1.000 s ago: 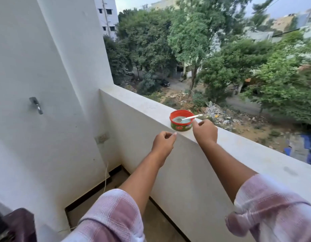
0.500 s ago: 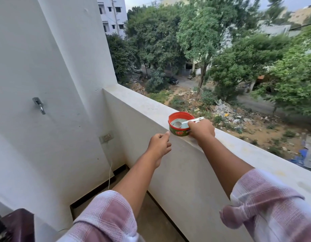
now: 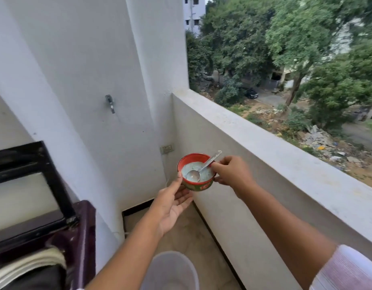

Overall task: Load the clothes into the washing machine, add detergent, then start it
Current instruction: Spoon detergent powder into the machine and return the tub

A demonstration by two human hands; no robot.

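A small round detergent tub [image 3: 196, 172] with a red rim and green side, holding pale powder and a metal spoon [image 3: 201, 169], is off the ledge and in the air over the balcony floor. My right hand [image 3: 231, 174] grips its right side by the spoon handle. My left hand [image 3: 172, 203] cups under its left side, thumb on the rim. The washing machine [image 3: 76, 237], dark maroon with its black-framed lid [image 3: 34, 185] raised, stands at lower left; light and dark clothes [image 3: 34, 268] show in its opening.
The balcony parapet [image 3: 285, 160] runs along the right, with trees and a street far below. A tap [image 3: 109, 103] and a wall socket [image 3: 167, 149] are on the white wall. A translucent bucket [image 3: 170, 271] sits on the floor below my arms.
The tub has been lifted off the parapet ledge and brought down toward the left; my left hand has opened under it. The view has turned left, bringing the washing machine in.
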